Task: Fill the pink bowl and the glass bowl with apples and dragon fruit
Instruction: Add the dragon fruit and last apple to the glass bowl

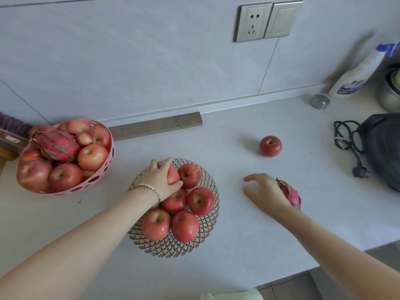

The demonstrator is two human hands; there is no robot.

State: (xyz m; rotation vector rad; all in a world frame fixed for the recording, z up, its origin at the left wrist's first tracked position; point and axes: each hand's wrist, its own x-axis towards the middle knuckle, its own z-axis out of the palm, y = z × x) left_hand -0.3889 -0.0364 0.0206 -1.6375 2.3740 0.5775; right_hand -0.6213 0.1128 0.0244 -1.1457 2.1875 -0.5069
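Note:
The pink bowl (pixel 104 169) at the left holds several apples and a dragon fruit (pixel 57 146). The glass bowl (pixel 207 226) in the middle holds several apples. My left hand (pixel 160 179) grips an apple (pixel 173 175) at the far side of the glass bowl. My right hand (pixel 266 189) hovers over the counter with fingers spread, beside and partly over a second dragon fruit (pixel 291 194); whether it touches the fruit I cannot tell. One loose apple (pixel 270 146) sits on the counter further back.
A black appliance (pixel 383 148) with a coiled cord (pixel 346 139) sits at the right. Behind it stand a white bottle (pixel 357 76), a small metal tin (pixel 319 101) and a metal pot (pixel 391 92). A metal bar (pixel 158 125) lies along the wall. The counter edge runs bottom right.

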